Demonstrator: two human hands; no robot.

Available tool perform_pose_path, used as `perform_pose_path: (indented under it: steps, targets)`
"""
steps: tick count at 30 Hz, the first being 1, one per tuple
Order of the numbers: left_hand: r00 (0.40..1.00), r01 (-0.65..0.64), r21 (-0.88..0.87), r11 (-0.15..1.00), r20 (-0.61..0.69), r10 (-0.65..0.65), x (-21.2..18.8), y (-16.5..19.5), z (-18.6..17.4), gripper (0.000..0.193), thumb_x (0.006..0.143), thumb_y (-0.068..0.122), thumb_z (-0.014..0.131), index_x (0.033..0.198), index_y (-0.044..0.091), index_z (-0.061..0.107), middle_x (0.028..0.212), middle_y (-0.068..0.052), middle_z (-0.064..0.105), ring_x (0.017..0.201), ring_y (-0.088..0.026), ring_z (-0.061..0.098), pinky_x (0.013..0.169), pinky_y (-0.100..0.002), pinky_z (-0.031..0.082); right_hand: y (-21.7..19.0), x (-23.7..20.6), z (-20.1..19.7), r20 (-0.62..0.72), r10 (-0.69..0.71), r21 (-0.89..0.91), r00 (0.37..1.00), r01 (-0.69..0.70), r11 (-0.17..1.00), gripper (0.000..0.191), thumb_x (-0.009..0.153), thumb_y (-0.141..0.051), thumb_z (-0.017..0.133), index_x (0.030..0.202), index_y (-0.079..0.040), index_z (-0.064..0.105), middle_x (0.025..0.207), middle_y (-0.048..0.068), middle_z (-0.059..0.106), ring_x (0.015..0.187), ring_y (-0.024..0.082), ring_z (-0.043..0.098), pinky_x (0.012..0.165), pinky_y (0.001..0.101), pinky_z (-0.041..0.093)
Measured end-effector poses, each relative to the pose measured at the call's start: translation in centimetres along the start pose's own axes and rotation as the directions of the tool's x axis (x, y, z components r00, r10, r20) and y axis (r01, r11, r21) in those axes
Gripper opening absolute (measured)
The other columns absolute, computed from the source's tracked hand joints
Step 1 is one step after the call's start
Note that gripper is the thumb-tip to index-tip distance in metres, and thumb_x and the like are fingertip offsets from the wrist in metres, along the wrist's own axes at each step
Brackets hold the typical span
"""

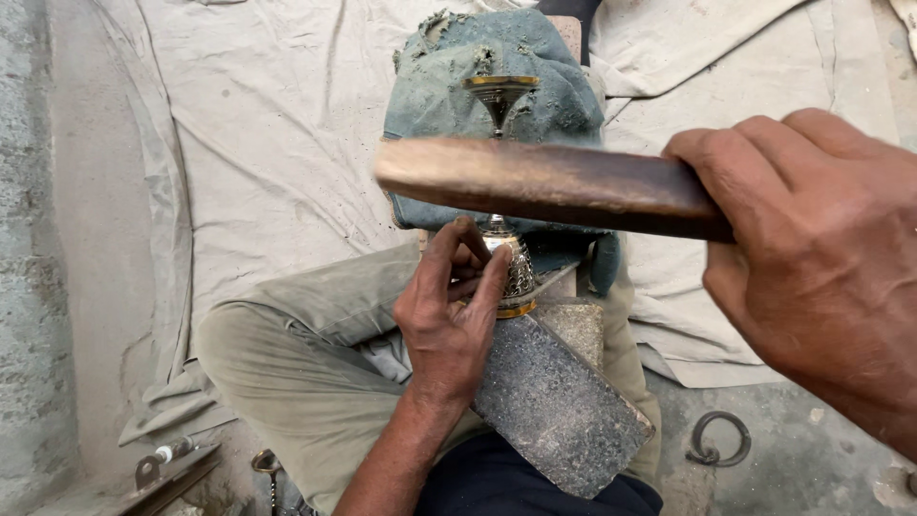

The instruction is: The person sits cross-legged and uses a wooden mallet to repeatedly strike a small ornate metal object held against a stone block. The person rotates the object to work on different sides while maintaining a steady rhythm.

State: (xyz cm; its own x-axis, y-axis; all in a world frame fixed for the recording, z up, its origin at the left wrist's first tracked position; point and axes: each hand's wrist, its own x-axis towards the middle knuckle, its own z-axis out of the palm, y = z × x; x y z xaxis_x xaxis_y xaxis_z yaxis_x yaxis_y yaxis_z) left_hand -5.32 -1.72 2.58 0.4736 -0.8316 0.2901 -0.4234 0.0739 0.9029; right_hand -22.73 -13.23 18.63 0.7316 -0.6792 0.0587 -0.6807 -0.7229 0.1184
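Pinching metal goblet point(511, 272) between left hand point(447, 320) fingers point(492, 277), upright

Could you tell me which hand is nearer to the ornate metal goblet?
Left. The left hand grips the goblet at its base; the right hand holds a wooden stick farther off.

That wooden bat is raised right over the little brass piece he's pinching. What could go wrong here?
The left hand pinches the ornate brass and silver bell-shaped piece right where the dark wooden bat in the right hand seems aimed, so a stray blow could strike fingers. The piece rests on a tilted grey stone block; it might slip or dent.
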Motion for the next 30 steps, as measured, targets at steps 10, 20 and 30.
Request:
perform_pose_path:
  steps: [10,20,30]
  targets:
    - [1.000,-0.023,0.028,0.999,0.009,0.023,0.5,0.7,-0.6,0.045,0.096,0.006,0.080,0.136,0.002,0.061,0.092,-0.004,0.068,0.083,-0.009,0.069,0.076,-0.025,0.069,0.1,-0.1,0.2,0.193,0.152,-0.053,0.969,-0.144,0.988,0.032,0.088,-0.014,0.076,0.118,-0.007,0.065,0.085,0.010,0.068,0.070,0.020,0.068,0.064,0.0332,0.058]
    - [0.997,-0.027,0.060,0.998,0.078,0.022,0.7,0.2,-1.1,0.041,0.095,0.011,0.082,0.133,0.007,0.064,0.095,-0.006,0.071,0.084,-0.011,0.073,0.074,-0.025,0.066,-0.1,0.0,-0.1,0.384,0.097,-0.267,0.918,0.010,0.964,0.035,0.084,-0.017,0.075,0.116,-0.012,0.063,0.085,0.005,0.068,0.074,0.015,0.068,0.073,0.0318,0.060]
    - [0.992,-0.066,0.042,0.997,0.109,0.062,1.3,-0.1,-1.5,0.045,0.093,0.011,0.083,0.133,0.004,0.064,0.096,-0.008,0.072,0.084,-0.013,0.074,0.075,-0.026,0.067,-1.1,1.3,-0.5,0.227,0.168,-0.028,0.959,-0.166,0.986,0.021,0.096,-0.019,0.071,0.115,-0.010,0.066,0.080,0.005,0.067,0.063,0.016,0.065,0.064,0.0334,0.057]
